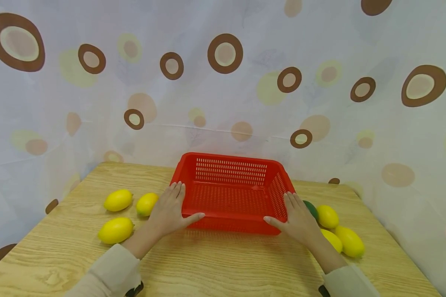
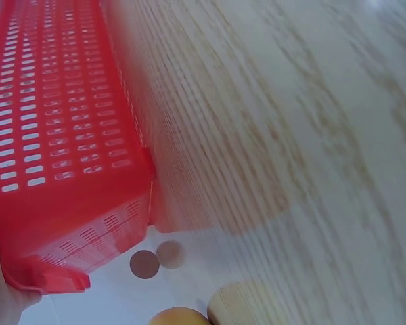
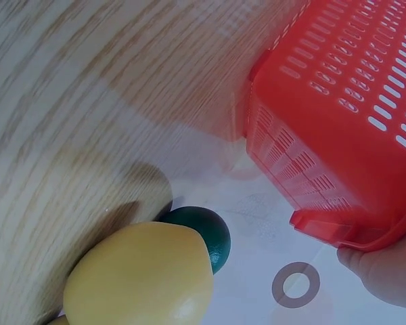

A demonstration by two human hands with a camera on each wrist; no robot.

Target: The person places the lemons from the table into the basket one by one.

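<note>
Left hand (image 1: 169, 211) and right hand (image 1: 296, 219) lie flat, fingers straight.

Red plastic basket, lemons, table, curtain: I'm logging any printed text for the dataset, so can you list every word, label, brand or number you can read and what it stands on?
None: no word, label, brand or number shows in any view.
Red slotted plastic basket: plain, no marking visible.
Yellow lemons: no stickers.
White curtain: only brown and yellow ring patterns, no lettering.
Light wooden table: bare grain.
</note>
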